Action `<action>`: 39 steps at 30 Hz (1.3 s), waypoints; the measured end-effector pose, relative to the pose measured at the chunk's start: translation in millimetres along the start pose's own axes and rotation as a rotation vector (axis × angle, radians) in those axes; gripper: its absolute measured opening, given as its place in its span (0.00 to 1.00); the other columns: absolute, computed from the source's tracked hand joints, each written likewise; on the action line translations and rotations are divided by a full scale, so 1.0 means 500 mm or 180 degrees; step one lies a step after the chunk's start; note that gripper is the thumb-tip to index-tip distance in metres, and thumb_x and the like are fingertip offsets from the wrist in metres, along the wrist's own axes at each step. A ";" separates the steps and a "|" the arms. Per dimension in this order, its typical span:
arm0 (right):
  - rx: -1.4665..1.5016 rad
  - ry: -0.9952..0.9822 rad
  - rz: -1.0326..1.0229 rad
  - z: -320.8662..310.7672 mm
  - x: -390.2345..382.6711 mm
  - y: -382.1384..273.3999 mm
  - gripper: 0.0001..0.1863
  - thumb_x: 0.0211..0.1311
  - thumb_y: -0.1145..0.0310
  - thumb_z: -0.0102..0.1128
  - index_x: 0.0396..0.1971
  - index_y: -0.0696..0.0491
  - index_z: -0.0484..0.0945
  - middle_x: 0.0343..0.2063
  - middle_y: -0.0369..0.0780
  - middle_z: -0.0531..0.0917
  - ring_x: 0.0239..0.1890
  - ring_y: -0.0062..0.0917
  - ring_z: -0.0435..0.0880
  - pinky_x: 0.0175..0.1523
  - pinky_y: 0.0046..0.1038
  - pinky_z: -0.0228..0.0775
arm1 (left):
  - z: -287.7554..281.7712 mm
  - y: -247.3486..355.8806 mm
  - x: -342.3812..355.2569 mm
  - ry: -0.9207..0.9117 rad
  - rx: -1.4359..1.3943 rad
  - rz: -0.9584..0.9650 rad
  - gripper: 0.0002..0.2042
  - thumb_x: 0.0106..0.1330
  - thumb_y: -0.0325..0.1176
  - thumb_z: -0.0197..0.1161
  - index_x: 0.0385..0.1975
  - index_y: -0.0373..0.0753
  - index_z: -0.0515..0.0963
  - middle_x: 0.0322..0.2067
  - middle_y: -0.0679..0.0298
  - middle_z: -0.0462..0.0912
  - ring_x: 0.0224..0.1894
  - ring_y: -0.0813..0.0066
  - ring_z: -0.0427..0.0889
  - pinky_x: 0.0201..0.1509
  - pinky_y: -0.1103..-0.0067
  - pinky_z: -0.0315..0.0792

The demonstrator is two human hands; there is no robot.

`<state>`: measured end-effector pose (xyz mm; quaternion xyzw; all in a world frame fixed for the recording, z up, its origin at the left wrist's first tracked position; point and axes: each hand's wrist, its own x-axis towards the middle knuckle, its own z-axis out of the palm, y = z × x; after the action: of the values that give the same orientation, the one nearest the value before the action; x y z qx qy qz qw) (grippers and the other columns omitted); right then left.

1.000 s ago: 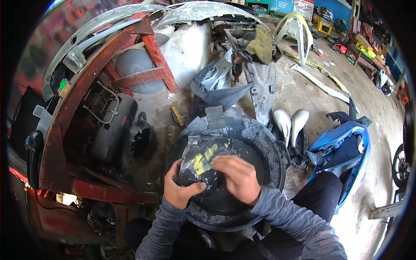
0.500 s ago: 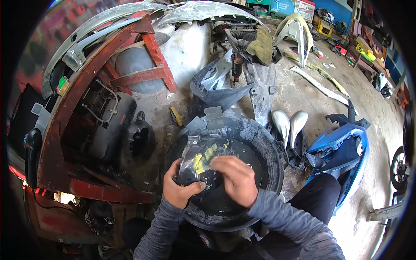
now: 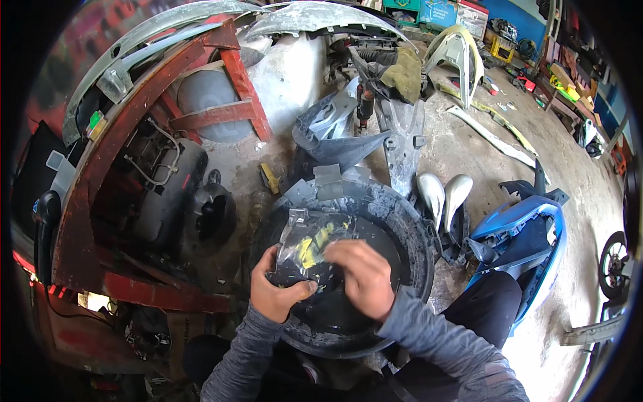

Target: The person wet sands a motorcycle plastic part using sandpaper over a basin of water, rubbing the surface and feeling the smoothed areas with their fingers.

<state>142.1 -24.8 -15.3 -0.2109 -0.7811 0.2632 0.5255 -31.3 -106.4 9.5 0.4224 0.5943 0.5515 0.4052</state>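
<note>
A dark, glossy plastic piece with yellow smears is held over a round black tub that holds dark liquid. My left hand is closed round the piece's left side, thumb along its lower edge. My right hand lies over the piece's right part, its fingers bent and pressed together at the yellow patch. What, if anything, is under those fingertips is hidden. Grey sheet scraps rest on the tub's far rim.
A red frame with a black tank stands left. Grey panels lie beyond the tub. Two silver mirror-shaped parts and a blue fairing are at right, a pale curved strip on the floor behind.
The whole view has shifted slightly, with the scene and both hands sitting a little further left. My right hand stays bent over the yellow patch, with very little visible movement.
</note>
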 end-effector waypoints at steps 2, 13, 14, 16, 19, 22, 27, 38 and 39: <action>-0.0244 0.0142 0.0455 0.000 -0.012 0.064 0.17 0.47 0.89 0.52 0.38 0.61 0.80 0.37 0.49 0.84 0.41 0.45 0.83 0.49 0.38 0.77 | 0.010 -0.009 0.005 0.0044 0.0058 0.0106 0.30 0.46 0.29 0.75 0.51 0.29 0.73 0.41 0.61 0.82 0.43 0.77 0.80 0.51 0.78 0.74; 0.0082 0.0152 0.0077 0.004 0.010 -0.025 0.14 0.51 0.90 0.54 0.36 0.60 0.82 0.36 0.47 0.85 0.40 0.42 0.85 0.46 0.33 0.78 | 0.000 -0.001 0.000 0.0027 -0.0040 -0.0003 0.30 0.46 0.30 0.75 0.51 0.29 0.73 0.41 0.61 0.82 0.43 0.77 0.80 0.52 0.78 0.73; 0.0062 0.0175 0.0094 0.001 0.006 0.000 0.14 0.51 0.90 0.54 0.36 0.60 0.82 0.36 0.47 0.85 0.40 0.42 0.85 0.46 0.33 0.78 | 0.003 0.005 0.006 -0.0056 -0.0054 -0.0022 0.29 0.46 0.29 0.74 0.51 0.29 0.74 0.41 0.62 0.82 0.44 0.77 0.80 0.52 0.78 0.73; -0.0289 0.0217 0.0509 0.006 0.000 0.062 0.14 0.50 0.90 0.55 0.35 0.60 0.82 0.36 0.47 0.84 0.41 0.41 0.86 0.47 0.34 0.78 | 0.016 0.010 0.000 -0.0034 -0.0083 -0.0035 0.29 0.46 0.29 0.73 0.51 0.29 0.74 0.42 0.62 0.82 0.44 0.77 0.79 0.52 0.78 0.73; -0.0053 0.0212 0.0297 0.016 0.007 0.010 0.14 0.51 0.90 0.54 0.35 0.60 0.82 0.36 0.46 0.84 0.41 0.41 0.85 0.47 0.34 0.78 | 0.006 0.003 0.003 0.0104 -0.0140 -0.0022 0.29 0.46 0.28 0.72 0.51 0.29 0.74 0.42 0.62 0.82 0.44 0.77 0.80 0.52 0.78 0.73; -0.0253 0.0201 0.0210 -0.004 -0.003 0.035 0.15 0.49 0.90 0.53 0.35 0.60 0.82 0.36 0.47 0.84 0.40 0.42 0.85 0.47 0.34 0.78 | 0.013 0.010 0.006 -0.0049 -0.0163 -0.0045 0.29 0.46 0.28 0.73 0.51 0.30 0.74 0.42 0.62 0.82 0.44 0.77 0.80 0.52 0.78 0.74; 0.0045 0.0140 0.0168 0.005 -0.001 0.009 0.17 0.47 0.90 0.53 0.36 0.60 0.82 0.35 0.48 0.84 0.40 0.43 0.85 0.46 0.35 0.78 | -0.001 0.002 0.002 -0.0032 -0.0095 -0.0004 0.30 0.46 0.28 0.74 0.52 0.29 0.73 0.42 0.62 0.82 0.44 0.77 0.80 0.51 0.78 0.74; -0.0150 0.0241 0.0639 0.004 -0.016 0.081 0.15 0.50 0.90 0.57 0.36 0.59 0.83 0.36 0.46 0.85 0.41 0.40 0.86 0.47 0.34 0.78 | 0.013 0.001 0.003 -0.0046 -0.0216 -0.0076 0.30 0.46 0.28 0.74 0.52 0.29 0.73 0.42 0.62 0.82 0.44 0.77 0.80 0.52 0.78 0.74; -0.0118 0.0222 0.0741 0.008 -0.024 0.094 0.15 0.48 0.90 0.57 0.35 0.59 0.83 0.35 0.46 0.84 0.42 0.40 0.86 0.48 0.33 0.77 | 0.011 -0.002 0.004 -0.0053 -0.0206 -0.0049 0.30 0.46 0.28 0.74 0.52 0.29 0.73 0.42 0.61 0.82 0.44 0.77 0.80 0.52 0.78 0.74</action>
<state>145.3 3.5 -54.8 -0.3188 -0.7373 0.3004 0.5143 -26.9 -102.8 8.1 0.4091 0.5760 0.5638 0.4279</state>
